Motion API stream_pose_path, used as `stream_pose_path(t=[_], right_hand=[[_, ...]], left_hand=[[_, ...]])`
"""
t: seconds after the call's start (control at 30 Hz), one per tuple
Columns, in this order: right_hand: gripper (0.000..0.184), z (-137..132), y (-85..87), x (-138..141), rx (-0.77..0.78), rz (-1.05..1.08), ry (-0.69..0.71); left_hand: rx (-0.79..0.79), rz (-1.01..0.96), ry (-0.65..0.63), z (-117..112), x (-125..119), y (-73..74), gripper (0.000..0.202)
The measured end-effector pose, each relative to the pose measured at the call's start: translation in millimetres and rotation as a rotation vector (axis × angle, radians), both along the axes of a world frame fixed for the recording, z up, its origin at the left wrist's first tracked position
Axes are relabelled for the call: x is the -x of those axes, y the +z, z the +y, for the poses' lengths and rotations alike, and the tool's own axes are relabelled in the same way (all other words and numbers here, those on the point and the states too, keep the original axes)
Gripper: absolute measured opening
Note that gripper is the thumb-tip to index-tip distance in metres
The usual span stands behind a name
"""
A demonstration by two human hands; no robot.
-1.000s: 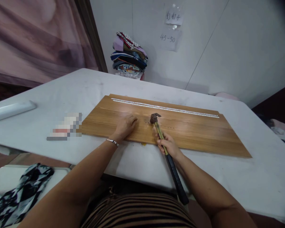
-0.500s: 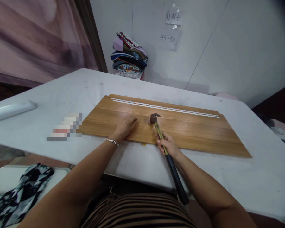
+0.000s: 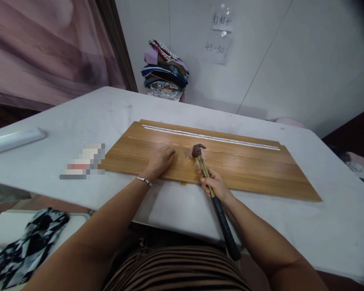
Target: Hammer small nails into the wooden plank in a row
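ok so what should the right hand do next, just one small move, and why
Probably lift the hammer a little: the right hand grips its handle, and its head hides part of the board amid the dark dots. The left hand lies close by on the board, and whether it pinches anything is unclear, so a clearer view seems worthwhile.
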State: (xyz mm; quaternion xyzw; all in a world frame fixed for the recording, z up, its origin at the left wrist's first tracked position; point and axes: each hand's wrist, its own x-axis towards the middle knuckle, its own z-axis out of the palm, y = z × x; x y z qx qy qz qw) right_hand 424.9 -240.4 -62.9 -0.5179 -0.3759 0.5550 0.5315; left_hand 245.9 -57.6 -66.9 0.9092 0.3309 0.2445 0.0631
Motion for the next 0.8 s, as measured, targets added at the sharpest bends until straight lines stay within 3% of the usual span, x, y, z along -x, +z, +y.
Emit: stream_pose_path(t=[0.8], right_hand=[[0.028,-0.2,0.7,-0.3,-0.009,0.022,-0.001]], left_hand=[[0.0,0.038,0.087,-3.8,-0.4,3.2,0.031]])
